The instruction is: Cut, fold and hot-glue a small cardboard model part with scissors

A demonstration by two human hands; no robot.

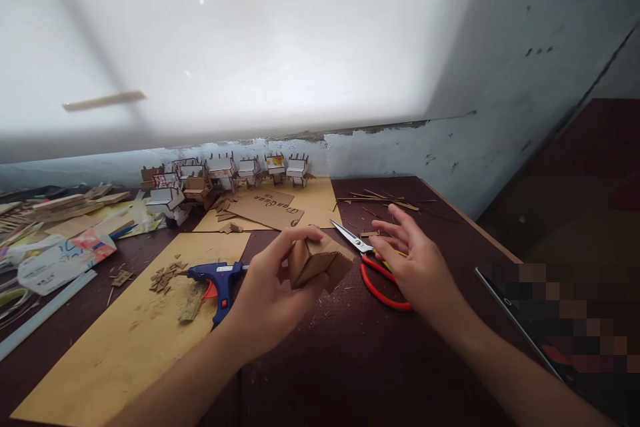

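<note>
My left hand [273, 290] grips a small folded cardboard piece [325, 260], thumb below and fingers on top, above the dark table. To its right, my right hand [413, 257] hovers with fingers apart over a pair of red-handled scissors [385, 293]. The scissor blades point away to the left. I cannot tell whether that hand touches the handles. A yellow tool, partly hidden, shows beneath its fingers. Left of my left hand lies a blue hot glue gun [220, 283] with an orange trigger, its nozzle close to small cardboard scraps [167, 276].
Several small cardboard models [223, 170] stand along the wall. Printed cardboard [265, 208] rests on a tan sheet [320, 197]. Thin wooden sticks [385, 199] lie at the back right. At the far left is a pile of wood strips [50, 207]. A tablet-like device [520, 327] sits at right.
</note>
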